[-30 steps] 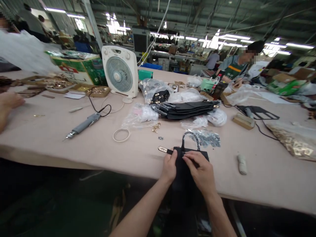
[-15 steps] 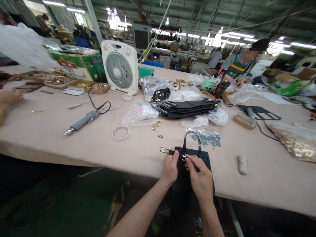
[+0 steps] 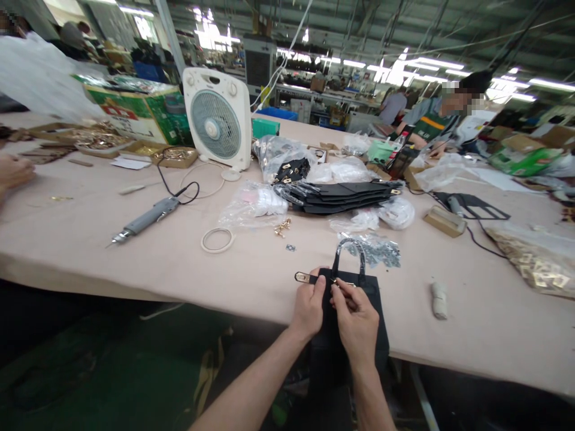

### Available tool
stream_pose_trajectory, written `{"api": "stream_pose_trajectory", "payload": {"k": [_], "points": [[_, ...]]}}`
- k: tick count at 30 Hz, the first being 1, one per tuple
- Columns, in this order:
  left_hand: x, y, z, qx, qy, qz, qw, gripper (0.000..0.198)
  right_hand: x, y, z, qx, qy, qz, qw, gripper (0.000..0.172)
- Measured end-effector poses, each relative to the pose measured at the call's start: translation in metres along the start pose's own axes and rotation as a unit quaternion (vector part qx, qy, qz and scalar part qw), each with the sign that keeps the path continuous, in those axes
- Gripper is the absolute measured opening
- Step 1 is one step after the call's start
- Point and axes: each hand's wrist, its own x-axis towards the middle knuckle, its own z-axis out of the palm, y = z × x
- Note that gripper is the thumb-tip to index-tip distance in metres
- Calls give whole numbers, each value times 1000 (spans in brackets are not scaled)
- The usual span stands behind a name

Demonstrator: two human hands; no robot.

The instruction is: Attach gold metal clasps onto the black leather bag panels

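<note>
A small black handbag (image 3: 372,308) lies at the near edge of the table (image 3: 135,263), its looped handle (image 3: 349,254) pointing away from me. My left hand (image 3: 309,305) grips the bag's left top edge, where a strap with a gold metal tab (image 3: 302,277) sticks out to the left. My right hand (image 3: 357,320) pinches a small gold fitting at the bag's top middle. Both hands are closed on the bag.
Behind lie a stack of black bags (image 3: 345,196), plastic bags of parts (image 3: 256,206), a heap of small metal pieces (image 3: 380,250), a tape ring (image 3: 217,239), an electric screwdriver (image 3: 146,220) and a white fan (image 3: 218,120). A co-worker's hand (image 3: 13,170) rests far left; another person (image 3: 431,123) sits opposite.
My right hand has slid left along the bag's top to the fitting in the middle. The bag has shifted slightly away from me.
</note>
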Motion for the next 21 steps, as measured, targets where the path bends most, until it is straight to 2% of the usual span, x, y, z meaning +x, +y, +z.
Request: {"api": "stream_pose_trajectory", "payload": {"k": [5, 12, 18, 21], "points": [[0, -3, 0, 22, 15, 23, 999, 41, -1, 4, 1, -25, -2, -33, 999, 31], [-3, -5, 2, 18, 21, 44, 999, 40, 0, -5, 4, -94, -8, -78, 993, 32], [-5, -2, 0, 43, 23, 37, 998, 43, -9, -2, 18, -202, 34, -135, 970, 46], [-9, 5, -2, 64, 34, 14, 997, 44, -9, 10, 15, -219, -4, -149, 964, 53]]}}
